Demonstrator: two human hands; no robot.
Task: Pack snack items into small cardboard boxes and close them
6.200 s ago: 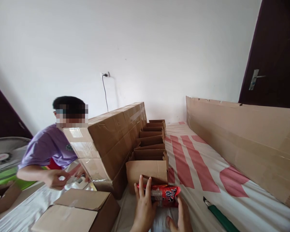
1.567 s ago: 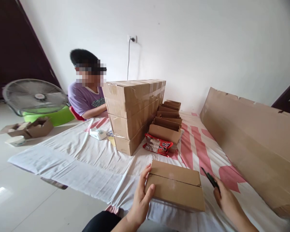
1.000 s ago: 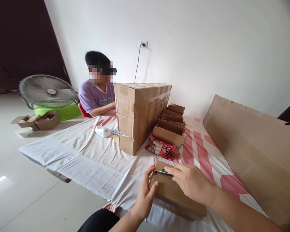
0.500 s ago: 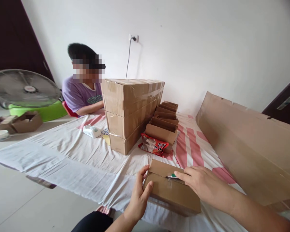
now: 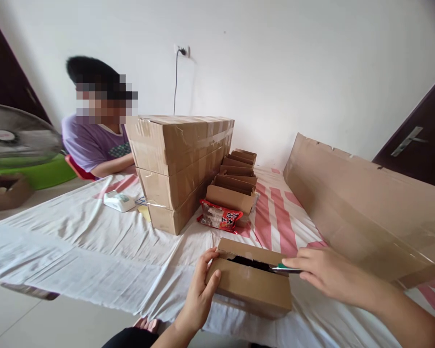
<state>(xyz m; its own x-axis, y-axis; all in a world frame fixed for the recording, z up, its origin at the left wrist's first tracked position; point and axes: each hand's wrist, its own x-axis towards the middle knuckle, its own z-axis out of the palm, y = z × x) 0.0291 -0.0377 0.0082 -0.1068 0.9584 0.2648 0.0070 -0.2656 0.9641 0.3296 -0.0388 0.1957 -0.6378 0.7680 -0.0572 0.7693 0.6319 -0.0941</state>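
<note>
A small brown cardboard box lies on the white cloth just in front of me. My left hand grips its left end, fingers curled over the top edge. My right hand is closed on a green-handled cutter, whose blade sits in the top seam near the box's right end. The seam gapes dark along most of its length. A red snack packet lies beyond the box.
A stack of three taped cartons stands mid-cloth, with a row of open small boxes beside it. A long cardboard sheet leans on the right. A person in a purple shirt sits behind the cartons, near a fan.
My right hand picked up the cutter, set it at the box seam's left part and drew it rightward; the seam has split open. My left hand stayed on the box's left end.
</note>
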